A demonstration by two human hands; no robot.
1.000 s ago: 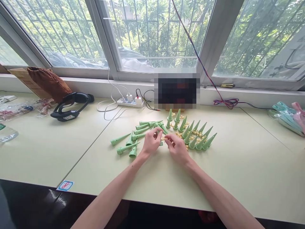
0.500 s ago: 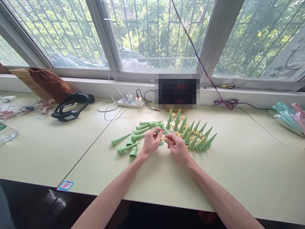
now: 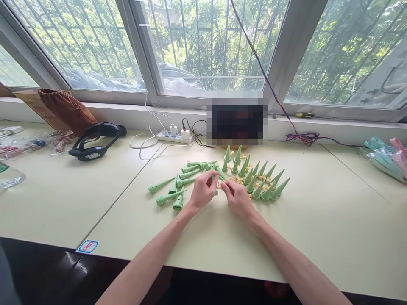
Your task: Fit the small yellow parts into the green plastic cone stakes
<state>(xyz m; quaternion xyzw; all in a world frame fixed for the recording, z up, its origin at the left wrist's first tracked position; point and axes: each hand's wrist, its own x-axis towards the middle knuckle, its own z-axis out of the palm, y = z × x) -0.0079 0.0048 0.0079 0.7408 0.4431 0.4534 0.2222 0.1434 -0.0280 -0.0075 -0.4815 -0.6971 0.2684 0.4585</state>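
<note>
My left hand [image 3: 204,189] is closed around a green plastic watering spike [image 3: 216,192], most of it hidden by the fingers. Facing it, my right hand [image 3: 235,195] pinches a small yellow valve [image 3: 218,185] that sits at the spike's side; how far in it goes cannot be made out. Left of my hands lies a loose pile of green spikes [image 3: 171,198] without valves. To the right, several green spikes [image 3: 266,192] stand point up in rows, some with yellow valves [image 3: 261,177] at their sides. More loose valves are partly hidden behind my right hand.
A power strip [image 3: 175,137] with white cables and a blurred-out dark screen [image 3: 237,120] stand at the back. A black headset [image 3: 95,142] and brown pouch [image 3: 65,111] lie at left, a bottle [image 3: 11,177] at the edge. Bagged items [image 3: 386,159] lie far right.
My right fingers have closed a little and shifted slightly on the yellow valve. My left hand stays nearly in place. The spikes around have not moved.
</note>
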